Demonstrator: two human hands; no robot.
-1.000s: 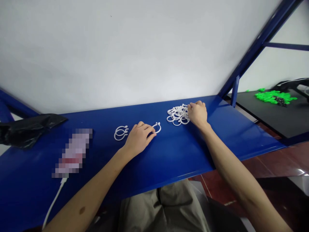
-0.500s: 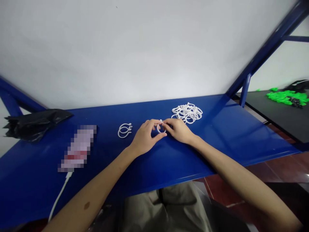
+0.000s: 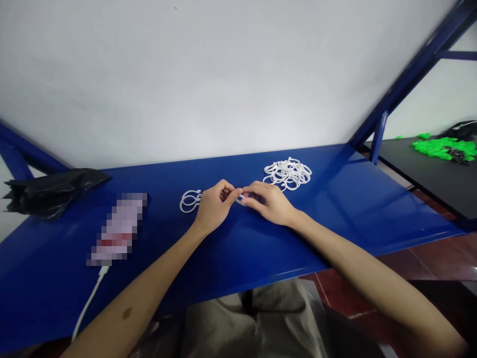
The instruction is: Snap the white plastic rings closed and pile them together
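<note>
A white plastic shower curtain ring is pinched between my two hands over the blue tabletop, mostly hidden by the fingers. My left hand grips one side of it with thumb and forefinger. From the other side, my right hand holds it with thumb and fingers. Just left of my left hand lie a couple of white rings, overlapping and partly covered by that hand. Beyond my right hand is a loose pile of white rings, several tangled together.
On the left of the blue table lie a blurred-out flat object with a white cable and a crumpled black plastic bag. A white wall stands behind. Bright green pieces lie on a dark table at right.
My left hand has shifted slightly left and its fingers have closed to a pinch. The ring, seen round before, is now mostly covered by both hands' fingers.
</note>
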